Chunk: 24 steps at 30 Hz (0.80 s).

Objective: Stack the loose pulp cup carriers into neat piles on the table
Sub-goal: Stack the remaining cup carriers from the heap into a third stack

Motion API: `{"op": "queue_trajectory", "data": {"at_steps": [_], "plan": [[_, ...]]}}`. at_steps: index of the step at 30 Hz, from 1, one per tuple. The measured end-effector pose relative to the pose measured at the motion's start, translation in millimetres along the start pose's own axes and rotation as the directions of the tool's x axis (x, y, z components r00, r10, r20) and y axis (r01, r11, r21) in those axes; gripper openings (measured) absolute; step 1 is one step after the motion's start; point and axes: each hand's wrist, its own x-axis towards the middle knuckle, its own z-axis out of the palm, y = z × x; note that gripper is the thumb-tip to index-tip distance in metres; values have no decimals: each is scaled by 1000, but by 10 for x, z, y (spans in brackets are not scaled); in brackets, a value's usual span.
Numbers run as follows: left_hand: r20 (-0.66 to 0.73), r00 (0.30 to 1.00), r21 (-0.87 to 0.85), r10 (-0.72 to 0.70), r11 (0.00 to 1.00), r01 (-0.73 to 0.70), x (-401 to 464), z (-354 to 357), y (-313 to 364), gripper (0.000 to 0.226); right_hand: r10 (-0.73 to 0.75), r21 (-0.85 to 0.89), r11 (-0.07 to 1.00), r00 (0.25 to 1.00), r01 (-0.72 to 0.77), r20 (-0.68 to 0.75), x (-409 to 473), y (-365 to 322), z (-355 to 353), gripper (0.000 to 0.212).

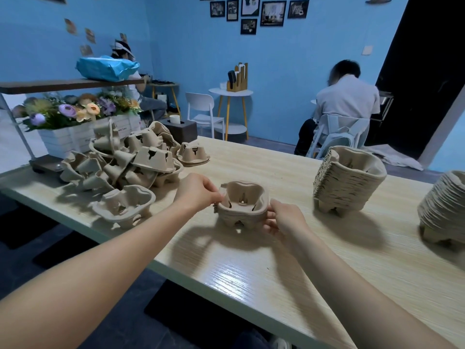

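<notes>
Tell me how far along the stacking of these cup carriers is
Done: two tall piles stand on the right, one fully in view and one cut off by the frame edge. In hand: a short stack at mid-table, the left hand and right hand pinching its sides. Left: a jumbled heap of loose carriers on the left, plus a few nested ones nearer. Much remains.

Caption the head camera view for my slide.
Both hands grip a small carrier stack between loose pile and tall stack.
</notes>
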Motion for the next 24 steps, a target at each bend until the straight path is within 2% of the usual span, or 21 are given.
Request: {"op": "queue_trajectory", "data": {"at_steps": [4,11,13,19,24], "plan": [[-30,998,27,53,998,-52,-89,-113,-105,15,-43,-121,992,999,44,8,-10,46,143,23],[-128,984,112,125,987,-111,-122,-322,-381,8,-72,-143,987,997,72,6,-31,54,378,24],[-149,979,168,136,980,-110,-118,-373,-442,8,-74,-147,987,997,72,-7,-18,54,385,26],[-209,965,433,159,900,-54,-197,-714,-811,28,-87,-199,976,996,87,9,-58,72,612,27],[-139,978,565,155,824,-50,-284,-861,-1062,19,-96,-205,974,995,93,-4,-55,87,716,28]]}}
